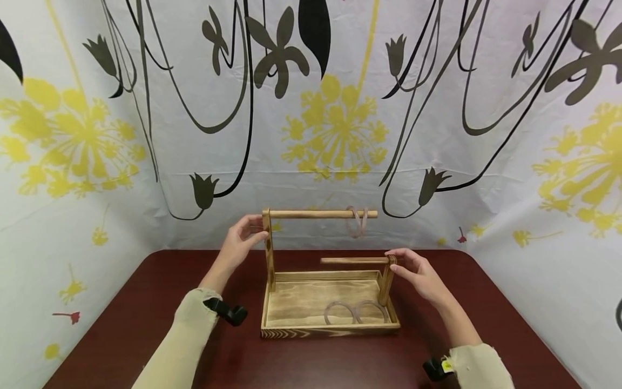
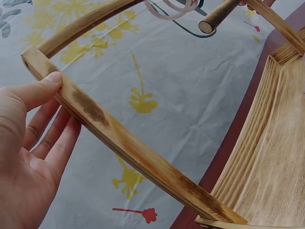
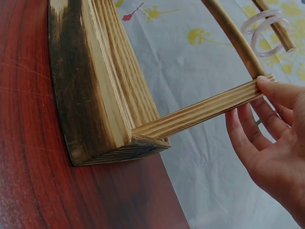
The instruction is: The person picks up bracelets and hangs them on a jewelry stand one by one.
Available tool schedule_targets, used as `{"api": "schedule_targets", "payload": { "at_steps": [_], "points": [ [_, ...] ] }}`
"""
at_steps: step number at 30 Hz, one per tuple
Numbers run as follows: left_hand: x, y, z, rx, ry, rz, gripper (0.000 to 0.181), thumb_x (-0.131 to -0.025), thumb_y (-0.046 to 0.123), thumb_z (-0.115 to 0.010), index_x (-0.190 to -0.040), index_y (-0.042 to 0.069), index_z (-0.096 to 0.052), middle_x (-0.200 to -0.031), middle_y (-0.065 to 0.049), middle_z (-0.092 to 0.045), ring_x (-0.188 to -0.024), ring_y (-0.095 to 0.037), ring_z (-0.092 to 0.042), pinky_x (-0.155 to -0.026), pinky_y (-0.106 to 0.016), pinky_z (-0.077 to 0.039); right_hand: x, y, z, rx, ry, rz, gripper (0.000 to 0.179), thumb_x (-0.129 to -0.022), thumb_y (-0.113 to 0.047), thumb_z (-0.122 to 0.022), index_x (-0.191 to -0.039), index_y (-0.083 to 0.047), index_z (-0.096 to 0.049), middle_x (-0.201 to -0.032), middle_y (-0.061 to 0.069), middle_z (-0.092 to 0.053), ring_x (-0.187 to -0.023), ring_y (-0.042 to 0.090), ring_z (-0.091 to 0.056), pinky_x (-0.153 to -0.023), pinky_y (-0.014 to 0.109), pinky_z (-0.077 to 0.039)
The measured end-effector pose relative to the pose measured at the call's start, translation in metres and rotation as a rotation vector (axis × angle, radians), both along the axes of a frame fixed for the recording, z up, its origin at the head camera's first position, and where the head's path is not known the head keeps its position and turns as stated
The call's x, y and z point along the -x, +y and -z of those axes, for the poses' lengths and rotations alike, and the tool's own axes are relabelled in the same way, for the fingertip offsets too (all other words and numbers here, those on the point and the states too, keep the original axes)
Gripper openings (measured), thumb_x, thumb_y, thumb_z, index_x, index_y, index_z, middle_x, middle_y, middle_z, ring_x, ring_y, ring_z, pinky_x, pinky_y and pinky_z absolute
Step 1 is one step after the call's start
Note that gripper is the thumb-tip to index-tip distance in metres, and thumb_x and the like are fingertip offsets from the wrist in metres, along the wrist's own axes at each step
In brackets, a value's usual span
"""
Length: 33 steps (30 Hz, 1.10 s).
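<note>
A wooden jewellery stand has a shallow tray (image 1: 330, 329) and two posts, each with a horizontal bar. My left hand (image 1: 239, 239) pinches the tall left post (image 2: 138, 143) near its top, thumb in front and fingers behind. The short right post (image 3: 200, 112) is pinched at its upper end by my right hand (image 1: 421, 274). Pale translucent bangles (image 3: 254, 38) hang on the upper bar (image 1: 311, 214), close to its free right end. The lower bar (image 1: 352, 261) carries nothing. Two more clear bangles (image 1: 326, 313) lie side by side in the tray's front right part.
The stand is on a dark red table (image 1: 311, 364) with rounded far corners. Behind and beside the table hangs a white cloth (image 1: 311, 156) printed with yellow, black and grey flowers. Black camera mounts (image 1: 233, 314) sit on both wrists over beige sleeves.
</note>
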State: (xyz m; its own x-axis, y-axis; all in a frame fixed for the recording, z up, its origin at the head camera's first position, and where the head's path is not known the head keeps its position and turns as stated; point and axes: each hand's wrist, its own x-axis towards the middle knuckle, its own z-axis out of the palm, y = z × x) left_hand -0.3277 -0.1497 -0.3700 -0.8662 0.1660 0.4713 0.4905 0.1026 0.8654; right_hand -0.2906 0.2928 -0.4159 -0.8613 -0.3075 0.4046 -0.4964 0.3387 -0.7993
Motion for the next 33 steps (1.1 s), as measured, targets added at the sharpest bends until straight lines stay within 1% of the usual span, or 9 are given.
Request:
{"api": "schedule_targets", "payload": {
  "at_steps": [2, 7, 8, 14, 20, 23, 27, 30, 33],
  "points": [
    [0.000, 0.000, 0.000, 0.000, 0.005, 0.003, 0.038, -0.094, -0.001, -0.065, -0.130, -0.008, -0.054, -0.118, -0.020, -0.062, -0.100, -0.002, -0.061, -0.086, -0.019, -0.055, 0.000, 0.000, 0.000, -0.002, 0.000, 0.003, 0.029, -0.100, -0.008, -0.059, -0.127, 0.001, -0.058, -0.117, -0.014, -0.060, -0.103, 0.001, -0.059, -0.083, 0.016, -0.049],
    [-0.001, -0.002, 0.000, 0.005, 0.024, 0.002, 0.039, -0.093, -0.001, -0.066, -0.129, -0.008, -0.054, -0.113, -0.006, -0.064, -0.101, -0.002, -0.062, -0.085, -0.018, -0.056, 0.001, -0.001, 0.001, -0.007, 0.000, 0.009, 0.030, -0.100, -0.008, -0.059, -0.128, 0.003, -0.058, -0.116, -0.015, -0.060, -0.102, -0.002, -0.059, -0.082, 0.016, -0.049],
    [-0.002, -0.002, -0.001, 0.008, 0.027, 0.001, 0.039, -0.093, 0.000, -0.066, -0.130, -0.008, -0.054, -0.114, -0.007, -0.064, -0.102, -0.002, -0.062, -0.085, -0.018, -0.055, 0.001, -0.001, 0.001, -0.008, -0.002, 0.010, 0.030, -0.100, -0.008, -0.059, -0.128, 0.003, -0.058, -0.117, -0.015, -0.060, -0.102, -0.002, -0.058, -0.083, 0.016, -0.049],
    [-0.008, -0.006, -0.007, 0.016, 0.045, -0.015, 0.043, -0.095, 0.001, -0.065, -0.135, -0.004, -0.052, -0.127, -0.024, -0.059, -0.106, -0.003, -0.060, -0.088, -0.016, -0.053, 0.000, -0.002, 0.001, -0.029, -0.017, 0.020, 0.030, -0.100, -0.011, -0.059, -0.128, 0.000, -0.058, -0.118, -0.008, -0.060, -0.102, 0.000, -0.059, -0.084, 0.018, -0.049],
    [-0.010, -0.005, -0.017, -0.019, 0.089, -0.021, 0.040, -0.094, -0.001, -0.064, -0.133, -0.005, -0.053, -0.126, -0.023, -0.059, -0.106, -0.006, -0.061, -0.089, -0.017, -0.054, -0.001, 0.000, 0.000, -0.033, -0.012, 0.029, 0.029, -0.101, -0.012, -0.058, -0.128, -0.001, -0.058, -0.119, -0.004, -0.060, -0.103, -0.001, -0.058, -0.084, 0.018, -0.049],
    [-0.012, -0.004, -0.022, -0.029, 0.109, -0.029, 0.040, -0.094, -0.002, -0.065, -0.131, -0.008, -0.053, -0.124, -0.022, -0.060, -0.107, -0.012, -0.063, -0.089, -0.017, -0.054, 0.000, 0.000, -0.001, -0.036, -0.006, 0.027, 0.028, -0.101, -0.012, -0.058, -0.128, -0.002, -0.058, -0.120, -0.005, -0.060, -0.104, -0.002, -0.058, -0.084, 0.017, -0.049],
    [-0.017, -0.006, -0.029, -0.056, 0.110, -0.025, 0.040, -0.094, 0.000, -0.066, -0.131, -0.008, -0.053, -0.120, -0.013, -0.064, -0.109, -0.016, -0.063, -0.090, -0.018, -0.055, 0.000, 0.000, -0.002, -0.031, 0.004, 0.022, 0.028, -0.101, -0.011, -0.057, -0.128, -0.001, -0.058, -0.120, -0.007, -0.059, -0.103, -0.003, -0.058, -0.084, 0.017, -0.049],
    [-0.021, -0.008, -0.031, -0.083, 0.101, 0.001, 0.038, -0.093, 0.000, -0.066, -0.129, -0.007, -0.054, -0.115, 0.000, -0.066, -0.108, -0.011, -0.063, -0.090, -0.018, -0.055, 0.000, 0.000, -0.002, -0.034, 0.006, 0.018, 0.029, -0.101, -0.010, -0.057, -0.128, 0.001, -0.057, -0.119, -0.009, -0.059, -0.104, -0.003, -0.057, -0.084, 0.016, -0.049],
    [-0.025, -0.009, -0.032, -0.098, 0.101, 0.045, 0.038, -0.093, -0.003, -0.065, -0.129, -0.009, -0.053, -0.111, 0.007, -0.066, -0.105, -0.006, -0.063, -0.089, -0.018, -0.055, -0.001, 0.000, -0.002, -0.043, -0.003, 0.021, 0.030, -0.101, -0.010, -0.057, -0.128, 0.002, -0.057, -0.118, -0.009, -0.059, -0.104, -0.003, -0.058, -0.084, 0.017, -0.049]
  ]
}}
